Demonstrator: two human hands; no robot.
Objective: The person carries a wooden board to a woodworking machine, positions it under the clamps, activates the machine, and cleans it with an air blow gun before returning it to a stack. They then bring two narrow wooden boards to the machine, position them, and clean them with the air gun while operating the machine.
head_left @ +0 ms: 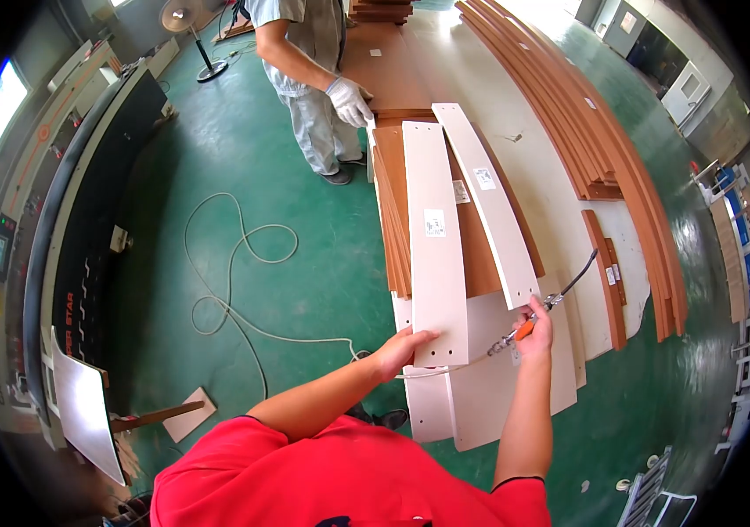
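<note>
My left hand (400, 353) grips the near left edge of a long white board (439, 281), its thumb lying on top. That board has a paper label and several small holes near its end. My right hand (534, 334) is closed round an air blow gun (554, 300) with an orange part and a dark, curved nozzle pointing away to the right. Its fingertips are at the near end of a second white board (505, 224), also labelled; whether they grip it is unclear. Brown panels (479, 263) lie beneath both boards.
A co-worker's gloved hand (350, 101) rests at the far end of the stack. Long brown boards (559, 114) are piled to the right. The pale air hose (292, 337) loops over the green floor. A black-and-grey machine (72, 237) stands left, and a pedestal fan (204, 57) far left.
</note>
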